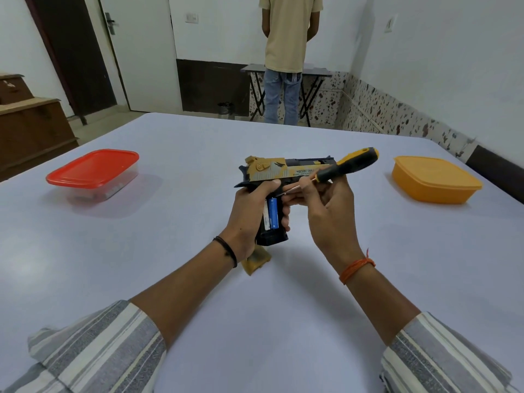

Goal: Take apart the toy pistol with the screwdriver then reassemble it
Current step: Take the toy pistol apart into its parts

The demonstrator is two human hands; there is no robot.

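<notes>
Left hand (249, 219) gripping gold-black plastic toy pistol (279, 177); right hand (326, 202) pinching yellow-black screwdriver (344, 167) against it. We're fearing tip slipping, blue battery (273, 213) dropping.

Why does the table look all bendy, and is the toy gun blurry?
Head view: the wide lens bows the table edges and walls; the toy pistol is sharp enough to read its lettering; soft shadows lie beside the red-lidded box.

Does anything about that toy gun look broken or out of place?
Not broken, but opened up: the toy pistol's grip has no cover, so a blue battery shows. A tan panel, probably that cover, lies on the table under the left hand. The right hand holds the screwdriver.
</notes>
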